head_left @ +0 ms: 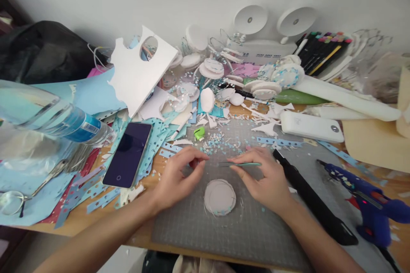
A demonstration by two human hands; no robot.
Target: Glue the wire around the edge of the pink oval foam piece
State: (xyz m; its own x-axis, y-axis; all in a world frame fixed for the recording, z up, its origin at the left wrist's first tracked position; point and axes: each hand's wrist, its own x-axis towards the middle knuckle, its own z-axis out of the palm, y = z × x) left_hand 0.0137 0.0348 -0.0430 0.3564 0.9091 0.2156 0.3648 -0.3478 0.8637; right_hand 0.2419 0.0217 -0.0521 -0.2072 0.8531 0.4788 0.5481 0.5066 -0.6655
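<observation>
A white foam disc (219, 197) with small blue flecks along its near edge lies on the grey cutting mat (192, 226). My right hand (265, 179) is closed in a pinch on green-tipped tweezers (238, 164), which point left above the disc. My left hand (177, 175) is pinched at the tweezers' tip, with thumb and forefinger closed on something too small to make out. Blue and white paper confetti (221, 143) is scattered on the mat just beyond both hands.
A dark phone (128, 153) lies at the left on blue paper strips. A plastic bottle (57, 119) and scissors (28, 187) are at far left. A blue glue gun (365, 198), a black tool (314, 200) and a white case (310, 126) sit at right. Foam discs and markers crowd the back.
</observation>
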